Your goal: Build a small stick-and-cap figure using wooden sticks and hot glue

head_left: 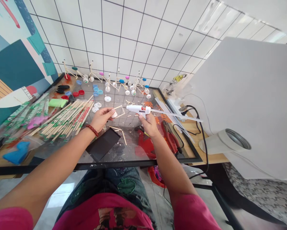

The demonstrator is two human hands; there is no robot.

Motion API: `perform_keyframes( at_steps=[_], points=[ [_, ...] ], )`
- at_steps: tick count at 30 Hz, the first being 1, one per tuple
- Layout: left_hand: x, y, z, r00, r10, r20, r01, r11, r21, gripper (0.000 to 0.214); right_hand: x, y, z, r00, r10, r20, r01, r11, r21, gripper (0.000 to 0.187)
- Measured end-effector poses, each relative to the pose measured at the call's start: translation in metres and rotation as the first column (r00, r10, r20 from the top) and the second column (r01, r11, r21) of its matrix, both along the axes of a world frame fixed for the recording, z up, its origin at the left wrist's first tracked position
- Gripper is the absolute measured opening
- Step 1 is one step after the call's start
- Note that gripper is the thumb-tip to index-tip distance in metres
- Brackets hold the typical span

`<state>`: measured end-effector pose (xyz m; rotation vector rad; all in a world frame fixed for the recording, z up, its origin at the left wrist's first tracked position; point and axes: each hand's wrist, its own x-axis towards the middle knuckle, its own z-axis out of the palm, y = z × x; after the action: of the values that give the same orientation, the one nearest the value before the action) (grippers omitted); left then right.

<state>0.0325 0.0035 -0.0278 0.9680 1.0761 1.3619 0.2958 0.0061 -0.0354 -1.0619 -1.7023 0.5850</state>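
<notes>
My left hand [100, 119] pinches a small white bottle cap [114, 114] with thin wooden sticks [123, 111] joined to it at angles. In my right hand [149, 124] is a white glue gun [135, 109], its nozzle pointing left at the sticks, close to them; I cannot tell whether it touches. A long translucent glue stick [177, 114] juts from the gun's back. Below the left hand lies a black tray [103, 144], with a bent frame of sticks [123, 136] by its right corner.
Stick-and-cap figures [121, 81] line the table's back. Wrapped chopsticks [64, 119] are piled left, near blue caps [97, 90] and red caps [78, 93]. Red-handled pliers [170, 139] lie right, beside spare glue sticks [167, 110], a power strip [177, 107] and a black cable [202, 131].
</notes>
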Motion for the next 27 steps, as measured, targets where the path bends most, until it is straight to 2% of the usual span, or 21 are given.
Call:
perform_keyframes(
  at_steps=[9, 15, 18, 21, 24, 27],
  points=[
    [0.002, -0.005, 0.008, 0.993, -0.049, 0.104, 0.054, 0.998, -0.039, 0.045, -0.006, -0.004, 0.007, 0.986, 0.094, -0.138, -0.107, 0.990, -0.090, 0.052],
    [0.004, -0.007, 0.012, 0.994, -0.047, 0.095, 0.053, 0.997, -0.062, 0.046, -0.006, 0.001, 0.005, 0.930, 0.007, -0.367, -0.069, 0.985, -0.156, 0.041],
    [0.003, -0.006, 0.011, 0.997, -0.030, 0.072, 0.035, 0.997, -0.066, 0.045, 0.001, 0.009, 0.004, 0.900, -0.069, -0.429, -0.005, 0.986, -0.170, 0.037],
    [0.001, -0.003, 0.008, 0.999, 0.004, 0.040, -0.002, 0.999, -0.051, 0.050, 0.015, 0.019, 0.002, 0.881, -0.188, -0.434, 0.140, 0.980, -0.141, 0.038],
    [-0.001, 0.001, 0.004, 0.999, 0.033, 0.015, -0.033, 0.999, -0.026, 0.056, 0.031, 0.029, -0.004, 0.868, -0.333, -0.369, 0.297, 0.943, -0.152, 0.039],
    [-0.003, 0.003, 0.001, 0.999, 0.049, -0.007, -0.049, 0.999, 0.001, 0.056, 0.043, 0.037, -0.009, 0.851, -0.439, -0.287, 0.387, 0.895, -0.220, 0.035]
  ],
)
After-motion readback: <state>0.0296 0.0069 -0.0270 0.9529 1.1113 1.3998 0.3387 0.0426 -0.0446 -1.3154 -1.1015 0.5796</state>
